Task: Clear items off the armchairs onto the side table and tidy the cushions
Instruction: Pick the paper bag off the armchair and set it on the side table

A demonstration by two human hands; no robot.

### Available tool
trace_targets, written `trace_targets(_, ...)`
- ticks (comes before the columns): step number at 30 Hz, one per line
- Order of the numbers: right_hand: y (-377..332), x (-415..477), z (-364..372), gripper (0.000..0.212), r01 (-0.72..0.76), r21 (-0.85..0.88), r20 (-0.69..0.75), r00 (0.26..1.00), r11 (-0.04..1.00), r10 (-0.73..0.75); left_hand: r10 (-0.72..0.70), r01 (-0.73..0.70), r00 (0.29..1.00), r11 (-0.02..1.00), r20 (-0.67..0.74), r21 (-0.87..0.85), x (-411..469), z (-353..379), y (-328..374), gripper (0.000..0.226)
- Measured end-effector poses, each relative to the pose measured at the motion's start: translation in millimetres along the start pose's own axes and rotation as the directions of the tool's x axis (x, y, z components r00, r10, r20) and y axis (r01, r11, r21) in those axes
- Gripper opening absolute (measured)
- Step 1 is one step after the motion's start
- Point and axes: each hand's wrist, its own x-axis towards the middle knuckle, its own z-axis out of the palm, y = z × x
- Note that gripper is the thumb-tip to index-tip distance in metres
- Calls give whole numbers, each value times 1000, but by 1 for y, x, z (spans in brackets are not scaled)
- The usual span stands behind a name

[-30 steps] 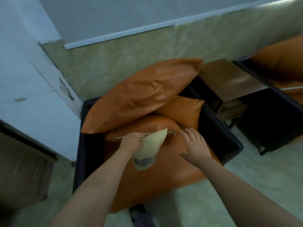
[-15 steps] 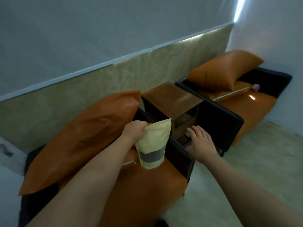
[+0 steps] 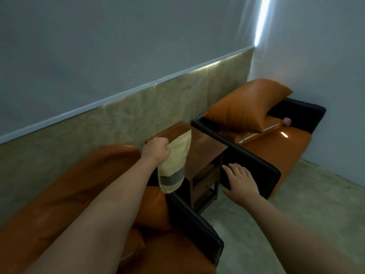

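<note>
Two hands: left hand [image 3: 157, 150], grip tight on yellow pouch [image 3: 173, 165], top hidden; right hand [image 3: 240, 179] slack, spread.

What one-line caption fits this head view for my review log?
Left hand holds a cream pouch at the wooden side table; right hand hovers open nearby.

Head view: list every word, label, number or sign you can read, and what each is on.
None can be read.
The pouch in the left hand shows only a grey band, no legible print.
The pink item on the far armchair is too small to tell.
</note>
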Motion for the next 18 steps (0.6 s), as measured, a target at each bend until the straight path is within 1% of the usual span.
trace_targets(4,20,42,6,80,32,-3,26,999,999,-32,-137,132,990,983,-25,-129,40,15,10,22)
trace_targets(8,44,95,13,81,128,4,47,991,992,-128,-273,262,962,930,-8,-256,75,37,28,23)
trace_targets(11,65,138,12,83,232,14,49,971,973,-232,-397,372,918,869,-11,-326,97,53,40,24)
trace_targets(14,88,172,7,86,308,34,68,948,951,-310,-511,455,859,790,-31,-411,114,70,55,21)
trace_targets(16,97,192,3,88,339,70,80,936,938,-344,-575,489,817,730,-42,-478,120,82,67,20)
trace_targets(18,95,209,-2,93,369,145,60,923,918,-380,-618,502,785,678,-47,-536,125,89,80,19)
